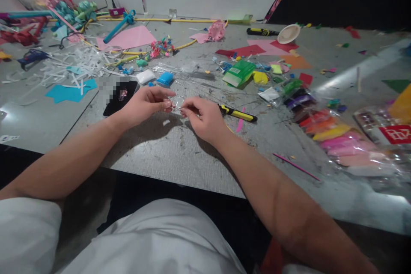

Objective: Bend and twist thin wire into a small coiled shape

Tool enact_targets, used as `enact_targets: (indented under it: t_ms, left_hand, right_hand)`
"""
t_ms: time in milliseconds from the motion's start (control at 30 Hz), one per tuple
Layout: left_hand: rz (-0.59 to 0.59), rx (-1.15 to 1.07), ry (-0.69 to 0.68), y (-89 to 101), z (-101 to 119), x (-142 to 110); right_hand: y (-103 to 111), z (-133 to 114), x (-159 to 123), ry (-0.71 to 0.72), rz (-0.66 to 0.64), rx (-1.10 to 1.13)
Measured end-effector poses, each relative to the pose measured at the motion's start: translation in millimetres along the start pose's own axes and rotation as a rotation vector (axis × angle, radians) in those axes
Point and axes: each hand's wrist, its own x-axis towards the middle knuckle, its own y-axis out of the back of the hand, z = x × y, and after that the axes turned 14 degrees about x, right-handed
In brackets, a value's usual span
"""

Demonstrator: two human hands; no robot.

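Note:
A small piece of clear, shiny plastic spans the gap between my two hands above the grey table. My left hand pinches its left side with thumb and fingers. On the other side, my right hand has its thumb and fingertips closed on the plastic. Beside my left wrist lies a black phone, partly covered by the arm. A blue packet and a white packet rest just beyond my left hand. The yellow-and-black cutter is partly hidden behind my right hand.
White paper strips and a turquoise paper piece lie on the left. A green packet is beyond my right hand. Colourful clay packets fill the right side, near a thin purple stick. A pale bowl stands tilted farther back.

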Motion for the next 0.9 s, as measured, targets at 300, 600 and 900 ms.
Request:
enact_targets:
  t_ms: [300,600,900]
  left_hand:
    - [0.004,0.007,0.004,3.2,-11,6]
    - [-0.023,-0.029,-0.023,1.7,-12,6]
    - [-0.079,-0.102,-0.018,-0.6,-18,7]
  right_hand:
    - [-1,2,0,-0.042,-0.043,0.139]
    - [-5,4,-2,-0.214,0.036,0.451]
    - [-8,2,-3,-0.199,0.093,0.538]
